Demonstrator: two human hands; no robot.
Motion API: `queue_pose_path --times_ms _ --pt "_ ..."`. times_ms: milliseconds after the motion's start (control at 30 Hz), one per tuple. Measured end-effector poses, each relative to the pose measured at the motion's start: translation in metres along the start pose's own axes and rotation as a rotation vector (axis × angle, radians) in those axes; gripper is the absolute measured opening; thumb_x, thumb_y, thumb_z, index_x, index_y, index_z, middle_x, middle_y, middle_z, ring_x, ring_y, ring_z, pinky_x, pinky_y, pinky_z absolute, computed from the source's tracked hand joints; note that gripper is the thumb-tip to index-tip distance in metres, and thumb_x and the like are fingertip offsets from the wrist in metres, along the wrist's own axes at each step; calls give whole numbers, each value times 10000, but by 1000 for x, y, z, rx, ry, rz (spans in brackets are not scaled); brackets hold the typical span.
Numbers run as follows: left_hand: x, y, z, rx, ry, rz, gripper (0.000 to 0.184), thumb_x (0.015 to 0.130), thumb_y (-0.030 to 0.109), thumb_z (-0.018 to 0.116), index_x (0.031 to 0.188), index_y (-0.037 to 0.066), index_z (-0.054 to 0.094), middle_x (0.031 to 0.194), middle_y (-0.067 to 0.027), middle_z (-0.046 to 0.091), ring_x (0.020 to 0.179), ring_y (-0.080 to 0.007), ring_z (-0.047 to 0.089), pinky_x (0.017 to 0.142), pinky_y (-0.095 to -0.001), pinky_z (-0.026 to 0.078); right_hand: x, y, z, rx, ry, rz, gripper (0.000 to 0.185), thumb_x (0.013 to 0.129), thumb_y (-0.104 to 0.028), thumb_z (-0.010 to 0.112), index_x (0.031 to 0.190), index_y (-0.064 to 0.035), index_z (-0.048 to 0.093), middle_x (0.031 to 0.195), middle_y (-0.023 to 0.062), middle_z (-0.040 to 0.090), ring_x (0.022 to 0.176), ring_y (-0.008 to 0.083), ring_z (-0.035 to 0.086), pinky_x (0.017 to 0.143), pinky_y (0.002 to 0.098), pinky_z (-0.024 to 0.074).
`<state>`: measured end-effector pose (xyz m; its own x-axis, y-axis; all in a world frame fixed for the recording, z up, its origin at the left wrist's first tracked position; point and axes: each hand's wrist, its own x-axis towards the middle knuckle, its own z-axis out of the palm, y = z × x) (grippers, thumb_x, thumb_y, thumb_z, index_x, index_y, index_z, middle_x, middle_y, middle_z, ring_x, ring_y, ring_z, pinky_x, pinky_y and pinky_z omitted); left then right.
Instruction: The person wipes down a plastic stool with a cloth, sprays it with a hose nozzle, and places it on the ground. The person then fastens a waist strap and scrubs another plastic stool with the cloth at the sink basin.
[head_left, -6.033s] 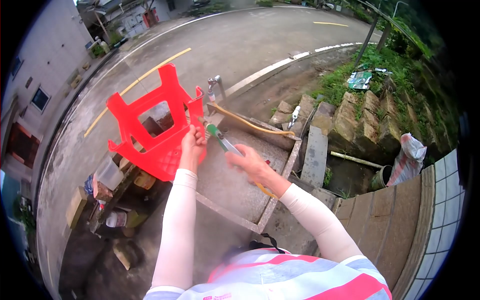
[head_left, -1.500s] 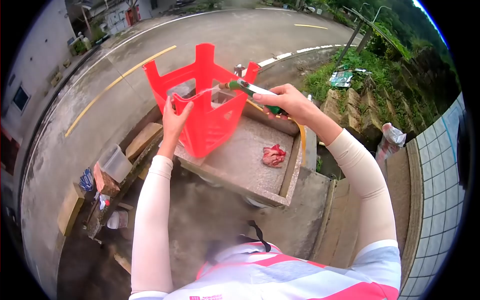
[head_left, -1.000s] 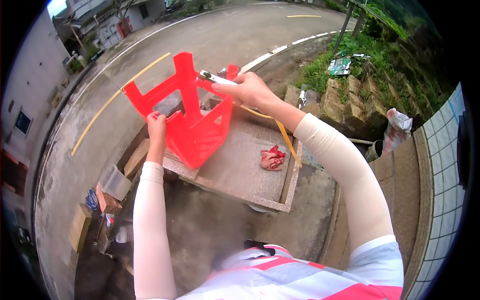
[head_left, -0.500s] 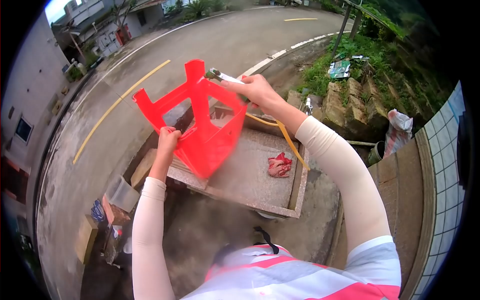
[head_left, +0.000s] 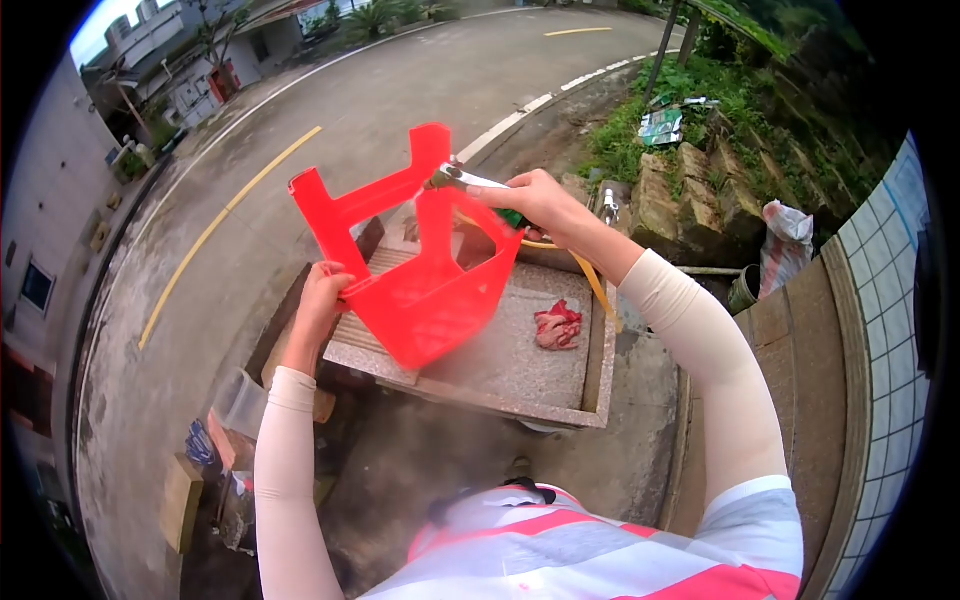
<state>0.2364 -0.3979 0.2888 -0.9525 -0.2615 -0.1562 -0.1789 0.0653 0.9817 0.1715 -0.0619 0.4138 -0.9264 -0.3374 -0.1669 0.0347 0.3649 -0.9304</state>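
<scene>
The red plastic stool (head_left: 425, 310) is observed tilted, legs upward, over the stone sink (head_left: 603, 370), its edge pinched in the person's left hand (head_left: 319, 294), the right hand (head_left: 550, 208) closed around a spray gun (head_left: 476, 180), a crumpled red cloth (head_left: 558, 326) lying in the sink.

The stool (head_left: 425, 310) bars the way over the left part of the sink (head_left: 480, 405), its legs (head_left: 430, 150) jutting away. From the near side, there is room between stool and cloth (head_left: 558, 326); the hose (head_left: 597, 285) crosses the far right corner.
</scene>
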Motion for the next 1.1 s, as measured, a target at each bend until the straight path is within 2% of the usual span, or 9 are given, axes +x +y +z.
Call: queue_pose_path --times_ms 33,133,500,600,900,933,1000,1067,1100 --pt "-2 2 0 -8 -13 -16 341 801 104 574 1118 20 481 931 -91 602 758 -175 616 600 -320 510 -9 -5 13 106 -17 -36 520 754 -462 760 869 38 679 631 21 585 451 57 461 391 227 313" --pt "-4 12 0 -18 -55 -45 334 816 85 534 1135 10 467 969 -101 598 794 -187 621 612 -337 527 -3 -4 43 134 -103 -38 462 793 -414 748 885 33 684 649 6 562 508 58 491 412 228 339" --pt "-2 14 -2 20 -64 -65 317 826 22 451 1139 -28 450 1085 -153 583 943 -255 631 737 -428 566 -3 8 86 308 -148 -227 434 773 -482 752 757 -56 672 642 -19 567 566 41 504 477 210 323" --pt "2 10 -3 -8 -30 -52 351 835 71 487 1174 -14 453 1039 -129 580 870 -235 635 629 -365 559 -8 9 87 299 -182 -205 419 782 -469 749 714 -66 656 614 -23 555 558 37 490 467 215 306" --pt "-10 19 6 -33 29 -39 392 874 82 508 1240 -35 434 1076 -156 606 856 -248 655 638 -405 572 5 26 91 406 -158 -343 510 716 -482 799 708 1 639 568 39 567 478 79 537 421 216 403" --pt "-20 29 13 -13 26 -55 420 878 79 502 1271 -37 409 1089 -169 600 862 -248 655 630 -415 574 -19 8 77 259 -178 -169 439 758 -442 781 709 -19 671 632 20 613 550 68 545 476 238 372" --pt "-9 18 12 -33 99 -84 567 845 63 492 1376 -18 310 1105 -194 588 856 -261 658 611 -423 572 -29 12 73 135 -189 -167 532 699 -528 778 688 -12 648 607 33 602 535 91 570 455 249 386" --pt "15 -4 -7 87 188 -52 649 796 58 514 1409 -3 309 1150 -190 573 875 -249 651 592 -391 551 -48 13 58 179 -234 -192 526 683 -519 780 651 -17 626 548 39 566 462 107 549 431 267 382" --pt "17 -5 -10 379 318 45 523 812 67 524 1323 -23 452 1191 -189 576 877 -248 650 590 -375 533 -45 20 55 137 -199 -147 504 686 -490 790 625 -23 609 539 38 556 448 110 542 420 266 374"
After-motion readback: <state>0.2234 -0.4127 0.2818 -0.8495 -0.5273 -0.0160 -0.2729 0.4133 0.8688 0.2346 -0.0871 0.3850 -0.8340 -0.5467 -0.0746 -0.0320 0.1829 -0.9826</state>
